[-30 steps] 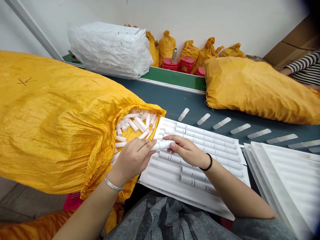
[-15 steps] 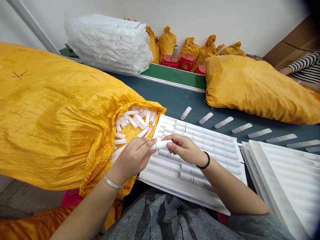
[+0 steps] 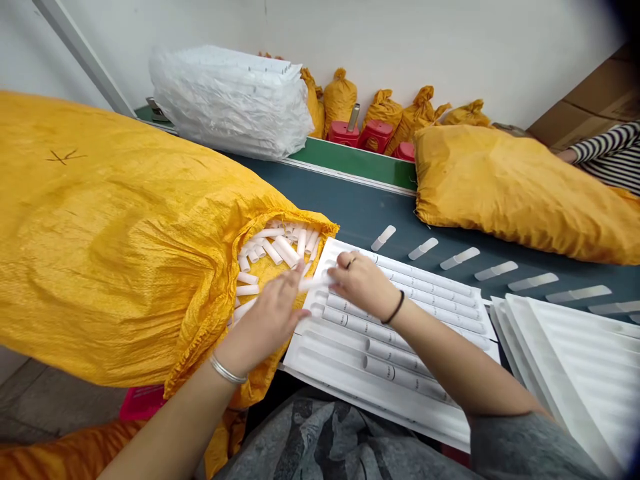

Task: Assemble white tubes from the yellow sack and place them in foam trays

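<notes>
A white grooved tray (image 3: pixel 320 350) lies across my lap, its far rows filled with white tubes (image 3: pixel 400 353). My right hand (image 3: pixel 361 285) rests palm down on the tray's left end, fingers closed on a white tube (image 3: pixel 315 283). My left hand (image 3: pixel 270 319) is at the tray's left edge, fingers stretched toward that same tube and blurred by motion. Just left of both hands, the open mouth of a big yellow woven sack (image 3: pixel 115 247) shows several loose white tubes (image 3: pixel 280 250).
White tubes (image 3: pixel 459 257) lie spaced in a row on the dark conveyor belt (image 3: pixel 360 207). A stack of empty white trays (image 3: pixel 575 367) sits at right. Another yellow sack (image 3: pixel 520 187), a clear bag of trays (image 3: pixel 230 100) and a person's striped sleeve (image 3: pixel 607 143) are beyond.
Both hands have moved up and away from me with the tube, from the tray's middle rows toward its far left end. The left hand's fingers have straightened out.
</notes>
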`<control>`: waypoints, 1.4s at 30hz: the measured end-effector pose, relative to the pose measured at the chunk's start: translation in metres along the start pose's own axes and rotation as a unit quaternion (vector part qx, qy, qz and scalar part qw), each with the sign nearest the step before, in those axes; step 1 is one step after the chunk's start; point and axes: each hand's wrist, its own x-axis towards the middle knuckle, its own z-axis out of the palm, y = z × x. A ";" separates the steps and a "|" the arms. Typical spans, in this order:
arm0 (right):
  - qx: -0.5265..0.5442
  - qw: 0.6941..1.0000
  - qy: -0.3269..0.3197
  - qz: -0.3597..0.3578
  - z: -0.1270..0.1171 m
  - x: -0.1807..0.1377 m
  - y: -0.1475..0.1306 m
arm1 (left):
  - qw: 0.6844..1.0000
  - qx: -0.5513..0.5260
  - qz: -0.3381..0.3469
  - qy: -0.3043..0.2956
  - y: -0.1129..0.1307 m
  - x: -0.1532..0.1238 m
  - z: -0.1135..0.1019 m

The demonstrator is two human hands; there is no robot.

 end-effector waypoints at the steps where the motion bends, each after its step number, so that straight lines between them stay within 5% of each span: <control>1: -0.015 0.996 0.015 0.087 0.002 0.011 0.013 | 0.998 0.045 -0.045 -0.013 -0.012 0.000 -0.001; 5: 0.003 0.937 0.032 0.349 0.014 0.054 0.071 | 0.961 0.186 -0.183 -0.088 -0.059 -0.001 -0.002; 10: 0.018 0.911 -0.058 0.408 0.030 0.080 0.110 | 0.947 0.226 -0.213 -0.077 -0.075 0.000 0.005; 15: -0.024 0.906 -0.089 0.412 0.015 0.061 0.099 | 0.951 0.209 -0.213 -0.079 -0.077 -0.003 0.008; 21: -0.043 0.955 -0.107 0.272 0.016 0.015 0.045 | 0.977 0.118 -0.169 -0.061 -0.066 0.005 0.003; 24: -0.040 0.969 -0.098 0.223 0.025 0.008 0.034 | 0.993 -0.036 -0.108 0.023 -0.041 0.011 -0.001; 27: -0.032 0.977 -0.053 0.204 0.021 0.002 0.029 | 0.960 -0.243 -0.072 0.116 -0.016 0.009 -0.002; 31: 0.070 0.987 0.023 0.145 0.006 -0.021 0.005 | 0.906 -0.393 -0.083 0.135 0.001 0.001 -0.002; 35: 0.292 0.948 0.127 0.004 -0.005 -0.045 -0.023 | 0.943 -0.321 -0.025 0.088 0.004 -0.002 -0.006; 42: 0.234 0.954 0.154 -0.104 -0.015 -0.048 -0.028 | 0.980 -0.175 0.086 0.039 0.010 -0.001 -0.019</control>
